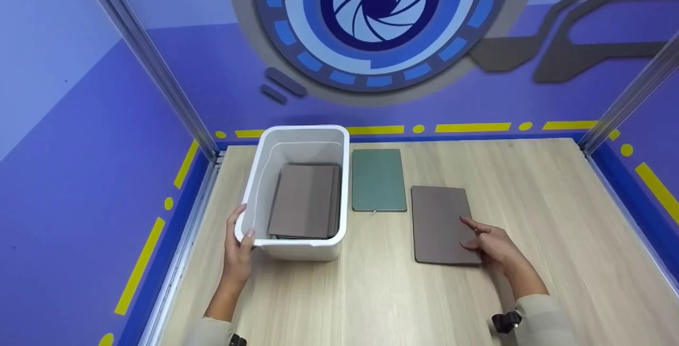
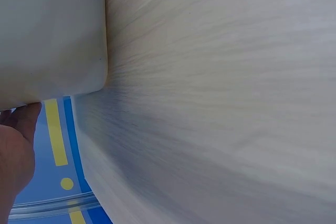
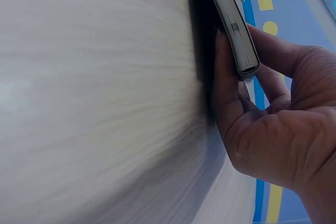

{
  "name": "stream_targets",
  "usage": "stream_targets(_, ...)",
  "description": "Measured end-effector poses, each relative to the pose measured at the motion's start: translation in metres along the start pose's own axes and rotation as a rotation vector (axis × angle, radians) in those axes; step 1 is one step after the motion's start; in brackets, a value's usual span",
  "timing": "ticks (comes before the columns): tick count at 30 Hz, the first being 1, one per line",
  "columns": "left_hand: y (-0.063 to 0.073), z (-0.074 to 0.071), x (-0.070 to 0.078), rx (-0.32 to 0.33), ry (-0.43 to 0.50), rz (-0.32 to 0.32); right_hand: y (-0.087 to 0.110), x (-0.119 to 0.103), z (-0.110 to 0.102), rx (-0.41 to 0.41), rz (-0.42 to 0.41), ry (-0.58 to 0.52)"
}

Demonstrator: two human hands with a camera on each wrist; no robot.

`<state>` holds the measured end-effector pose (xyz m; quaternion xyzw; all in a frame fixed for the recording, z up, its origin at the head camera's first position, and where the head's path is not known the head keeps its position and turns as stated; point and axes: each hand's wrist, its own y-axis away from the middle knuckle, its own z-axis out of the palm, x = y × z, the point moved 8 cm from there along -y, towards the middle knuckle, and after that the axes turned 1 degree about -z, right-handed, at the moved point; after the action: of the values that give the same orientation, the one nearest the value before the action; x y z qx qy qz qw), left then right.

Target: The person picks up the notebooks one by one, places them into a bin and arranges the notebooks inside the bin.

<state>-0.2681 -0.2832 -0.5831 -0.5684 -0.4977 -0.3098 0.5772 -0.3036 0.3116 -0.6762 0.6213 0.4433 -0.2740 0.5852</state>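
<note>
My left hand (image 1: 238, 253) grips the near-left corner of a white plastic bin (image 1: 305, 251), thumb over its rim. In the left wrist view the bin (image 2: 50, 30) stands at upper left, with part of my hand (image 2: 16, 150) against it. Inside the bin lie brown notebooks (image 1: 302, 200), stacked. On the right, my right hand (image 1: 496, 248) holds a brown notebook (image 1: 437, 224) by its right edge. The right wrist view shows this notebook's page edge (image 3: 239, 32) pinched between digits of my hand (image 3: 278, 135), some below the cover and some above, with its near end off the tabletop.
A green notebook (image 1: 378, 179) lies flat between the bin and the brown notebook. The wooden table (image 1: 392, 298) is bounded by a patterned blue back wall (image 1: 212, 70) and side walls, with metal posts at the corners.
</note>
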Motion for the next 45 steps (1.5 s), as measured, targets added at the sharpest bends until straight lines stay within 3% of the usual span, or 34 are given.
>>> stream_targets(13, 0.0, 0.0, 0.001, -0.001, 0.01, 0.017, 0.003, -0.002, -0.002, -0.006, 0.019, 0.091)
stream_targets(27, 0.001, 0.0, -0.001, -0.014, 0.026, -0.008, 0.005, -0.003, -0.002, 0.012, 0.019, 0.085)
stream_targets(33, 0.0, 0.001, -0.001, -0.013, 0.029, -0.019, 0.007, 0.001, -0.003, 0.025, -0.007, 0.014)
stream_targets(38, -0.001, 0.001, -0.001, -0.013, 0.034, -0.021, 0.007, 0.001, -0.004, 0.095, -0.052, -0.037)
stream_targets(45, -0.001, 0.001, -0.002, -0.017, 0.046, -0.017, 0.013, -0.009, 0.003, 0.122, -0.076, -0.188)
